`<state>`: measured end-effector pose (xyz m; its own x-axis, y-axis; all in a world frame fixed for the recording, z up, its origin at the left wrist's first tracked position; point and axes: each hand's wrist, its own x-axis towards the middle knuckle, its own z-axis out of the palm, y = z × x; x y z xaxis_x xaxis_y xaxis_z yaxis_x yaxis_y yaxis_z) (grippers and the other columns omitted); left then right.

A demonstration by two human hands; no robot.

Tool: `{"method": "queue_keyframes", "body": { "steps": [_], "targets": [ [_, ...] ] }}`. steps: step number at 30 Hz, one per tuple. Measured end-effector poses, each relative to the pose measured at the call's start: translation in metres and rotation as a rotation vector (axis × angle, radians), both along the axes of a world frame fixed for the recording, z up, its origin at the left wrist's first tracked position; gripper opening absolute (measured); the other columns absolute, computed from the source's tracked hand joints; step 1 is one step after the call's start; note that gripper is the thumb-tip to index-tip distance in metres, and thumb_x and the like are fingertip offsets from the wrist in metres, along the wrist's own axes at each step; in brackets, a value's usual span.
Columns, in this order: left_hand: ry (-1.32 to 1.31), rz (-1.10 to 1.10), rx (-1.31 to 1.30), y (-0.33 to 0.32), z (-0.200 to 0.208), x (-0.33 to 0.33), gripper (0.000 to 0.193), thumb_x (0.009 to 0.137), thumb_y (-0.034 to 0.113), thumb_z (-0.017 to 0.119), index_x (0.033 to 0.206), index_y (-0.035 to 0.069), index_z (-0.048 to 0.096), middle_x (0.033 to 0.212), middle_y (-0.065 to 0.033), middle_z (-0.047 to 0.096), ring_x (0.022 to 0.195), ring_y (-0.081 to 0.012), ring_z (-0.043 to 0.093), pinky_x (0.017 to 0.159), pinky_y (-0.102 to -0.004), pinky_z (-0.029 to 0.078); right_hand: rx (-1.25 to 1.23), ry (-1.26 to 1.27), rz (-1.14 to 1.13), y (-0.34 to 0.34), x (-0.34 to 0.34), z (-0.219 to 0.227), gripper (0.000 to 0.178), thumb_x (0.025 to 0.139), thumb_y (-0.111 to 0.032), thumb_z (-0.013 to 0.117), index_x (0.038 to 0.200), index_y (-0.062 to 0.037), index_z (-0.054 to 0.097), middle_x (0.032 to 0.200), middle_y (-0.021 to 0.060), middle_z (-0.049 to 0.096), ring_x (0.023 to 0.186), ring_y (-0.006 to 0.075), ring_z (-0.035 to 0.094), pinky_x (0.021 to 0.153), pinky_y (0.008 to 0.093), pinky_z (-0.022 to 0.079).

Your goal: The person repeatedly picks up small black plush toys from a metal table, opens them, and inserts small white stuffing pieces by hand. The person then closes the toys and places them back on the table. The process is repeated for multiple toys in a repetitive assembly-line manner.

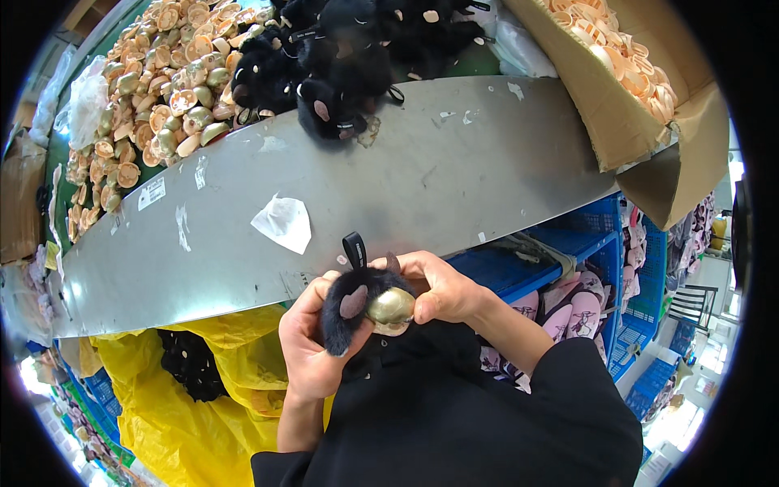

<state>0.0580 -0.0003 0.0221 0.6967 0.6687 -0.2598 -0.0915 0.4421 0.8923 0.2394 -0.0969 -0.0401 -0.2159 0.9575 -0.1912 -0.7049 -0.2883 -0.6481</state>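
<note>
The left hand [312, 345] is grasping the black plush piece [337, 325] from its left side, its fingers and thumb closing around the fur; the right hand [445, 290] is gripping the gold shell [391, 306] at its right edge, the thumb pressing on the rim while the other fingers are bending behind the plush; so the 2 hands are holding 1 assembly between them, with the shell sitting against the fur; this assembly is hanging in the air just by the near edge of the grey metal tabletop [406, 174], in front of the wearer's black clothing [479, 406]; a black loop [354, 250] is standing up from the top of the plush, and a brownish ear patch [354, 301] is facing up beside the shell.

On the tabletop, a white scrap [284, 223] is lying near the hands; farther back, a cluster of black plush pieces [349, 61] is resting at the far side, and a large heap of peach and gold shells [174, 85] is spreading to its left; at the far right, an open cardboard box [596, 97] is holding peach plastic parts [621, 61]; below the near edge, a yellow bag [154, 398] is gaping around dark contents [192, 365] on the left, while blue crates [507, 272] and pink patterned pieces [583, 315] are sitting on the right.
</note>
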Motion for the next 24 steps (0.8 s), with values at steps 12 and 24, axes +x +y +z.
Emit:
{"method": "queue_keyframes", "body": {
  "steps": [12,24],
  "targets": [
    [0.006,0.049,0.039,-0.003,0.008,-0.003,0.018,0.084,-0.005,0.07,0.099,-0.001,0.062,0.108,-0.0056,0.063,0.093,-0.0101,0.057,0.085,-0.024,0.045,-0.005,0.013,-0.082,-0.003,-0.013,0.021,0.07,0.077,-0.028,0.091,0.131,0.0004,0.057,0.119,0.0066,0.061,0.112,0.017,0.06,0.103,0.0325,0.048],
    [-0.08,-0.017,0.176,-0.003,-0.002,-0.006,0.016,0.086,0.0,0.07,0.099,0.0,0.061,0.115,-0.0117,0.055,0.092,-0.0137,0.055,0.084,-0.0251,0.045,0.254,-0.503,-0.216,-0.007,-0.016,0.051,0.045,0.076,-0.018,0.089,0.107,0.0004,0.062,0.109,0.008,0.051,0.1,0.0197,0.053,0.091,0.0313,0.045]
  ]
}}
